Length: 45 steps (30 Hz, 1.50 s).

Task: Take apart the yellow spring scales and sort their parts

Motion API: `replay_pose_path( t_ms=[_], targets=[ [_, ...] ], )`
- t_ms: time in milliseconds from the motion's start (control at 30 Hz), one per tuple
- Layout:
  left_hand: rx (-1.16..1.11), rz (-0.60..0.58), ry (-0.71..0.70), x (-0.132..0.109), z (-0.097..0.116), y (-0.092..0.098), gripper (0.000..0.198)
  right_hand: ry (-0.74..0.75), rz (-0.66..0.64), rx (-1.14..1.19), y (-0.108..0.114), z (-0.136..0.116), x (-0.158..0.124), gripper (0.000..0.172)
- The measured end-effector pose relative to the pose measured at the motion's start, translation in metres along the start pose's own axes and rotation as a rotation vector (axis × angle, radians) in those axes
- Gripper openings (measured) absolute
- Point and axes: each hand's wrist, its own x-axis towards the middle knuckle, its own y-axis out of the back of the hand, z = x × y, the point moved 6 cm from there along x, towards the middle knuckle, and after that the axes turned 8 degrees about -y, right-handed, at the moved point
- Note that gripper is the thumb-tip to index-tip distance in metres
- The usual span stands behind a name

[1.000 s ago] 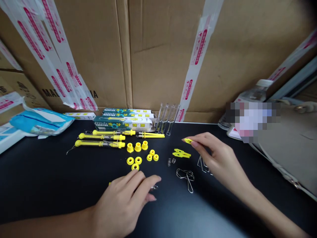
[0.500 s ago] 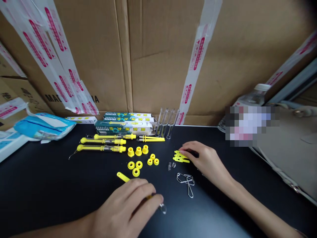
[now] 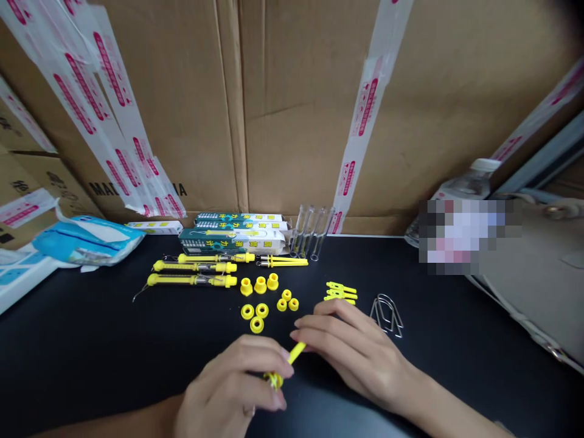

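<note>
The left hand (image 3: 228, 395) pinches the near end of the yellow rod (image 3: 296, 352) just over the table (image 3: 91, 353) — its long axis slants toward the right hand (image 3: 356, 356), whose fingers touch the far tip; whether they grip it is unclear.

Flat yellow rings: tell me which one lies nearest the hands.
The front ring, alone, nearer the camera than the back-left ring and back-right ring, which sit side by side. It lies just beyond the left hand, which pinches a yellow rod.

Cardboard carton (image 3: 191, 121): black letters "MA" and "NA", the middle hidden by tape (image 3: 132, 158). Green packets (image 3: 228, 241), counter's (image 3: 91, 353) far edge: Chinese characters, too small to read.
</note>
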Motion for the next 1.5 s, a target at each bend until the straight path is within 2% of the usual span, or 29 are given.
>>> replay_pose_path(
  t_ms=[100,133,233,333,400,467,567,633,700,867,1000,1233,1500],
  targets=[
    [0.105,-0.09,0.071,0.007,-0.016,0.005,0.016,-0.056,0.044,0.041,0.001,0.016,-0.002,0.021],
    [0.161,-0.088,0.086,0.009,-0.022,0.01,0.016,-0.087,0.059,0.039,0.001,0.023,-0.003,0.022],
    [0.267,-0.066,0.044,0.012,-0.037,0.028,0.018,-0.212,0.111,-0.035,0.005,0.049,-0.008,0.021],
    [0.473,-0.056,0.011,0.013,-0.052,0.047,0.012,-0.35,0.166,-0.127,0.011,0.075,-0.012,0.019],
    [0.514,-0.067,-0.003,0.013,-0.059,0.058,0.013,-0.397,0.162,-0.14,0.011,0.087,-0.012,0.02],
    [0.525,-0.127,-0.026,0.012,-0.065,0.065,0.02,-0.417,0.126,-0.139,0.009,0.095,-0.009,0.021],
    [0.55,-0.369,-0.114,0.007,-0.07,0.063,0.034,-0.425,0.058,-0.139,0.002,0.098,-0.002,0.022],
    [0.601,-0.498,-0.151,0.005,-0.073,0.061,0.036,-0.431,0.029,-0.139,-0.002,0.099,0.001,0.024],
    [0.656,-0.556,-0.171,0.004,-0.075,0.058,0.033,-0.443,0.022,-0.139,-0.003,0.101,0.001,0.026],
    [0.743,-0.564,-0.232,0.008,-0.073,0.049,0.025,-0.489,0.069,-0.126,0.0,0.108,-0.003,0.025],
    [0.804,-0.586,-0.238,0.009,-0.075,0.05,0.024,-0.508,0.091,-0.108,0.001,0.112,-0.005,0.026],
    [0.905,-0.618,-0.179,0.007,-0.085,0.068,0.032,-0.515,0.079,-0.09,-0.004,0.109,-0.002,0.022],
    [0.812,-0.681,-0.003,0.003,-0.099,0.094,0.034,-0.434,-0.005,-0.112,-0.01,0.102,-0.002,0.027]
  ],
)
